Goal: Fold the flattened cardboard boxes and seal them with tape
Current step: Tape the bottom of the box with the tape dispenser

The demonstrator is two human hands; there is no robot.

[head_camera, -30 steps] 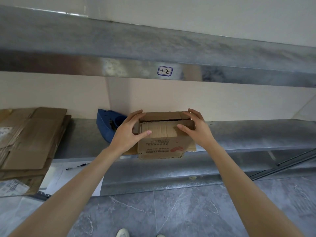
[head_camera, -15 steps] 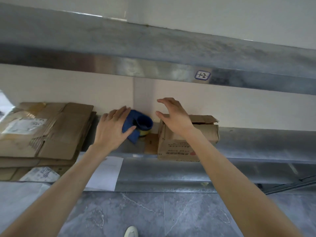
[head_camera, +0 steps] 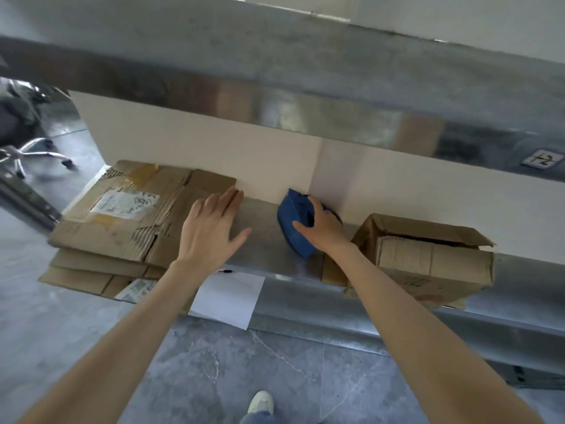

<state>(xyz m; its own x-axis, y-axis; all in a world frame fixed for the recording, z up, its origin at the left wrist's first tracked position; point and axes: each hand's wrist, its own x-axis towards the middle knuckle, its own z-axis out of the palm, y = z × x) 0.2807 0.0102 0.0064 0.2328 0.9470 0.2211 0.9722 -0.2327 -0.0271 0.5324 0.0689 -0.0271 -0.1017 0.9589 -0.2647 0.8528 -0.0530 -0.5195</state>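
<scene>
Two hands here, left hand (head_camera: pixel 211 231) and right hand (head_camera: pixel 321 228); one tape dispenser (head_camera: pixel 295 215), one folded box (head_camera: pixel 428 264), one stack of flattened boxes (head_camera: pixel 122 215), one paper sheet (head_camera: pixel 229 296).

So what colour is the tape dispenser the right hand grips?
Blue tape dispenser, clearest in the head view.

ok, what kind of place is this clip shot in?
Probably a storeroom or packing area: galvanised metal shelving with a handwritten white label tag, a stack of flattened brown cardboard boxes, and a blue plastic tape dispenser beside a folded brown cardboard box.
</scene>
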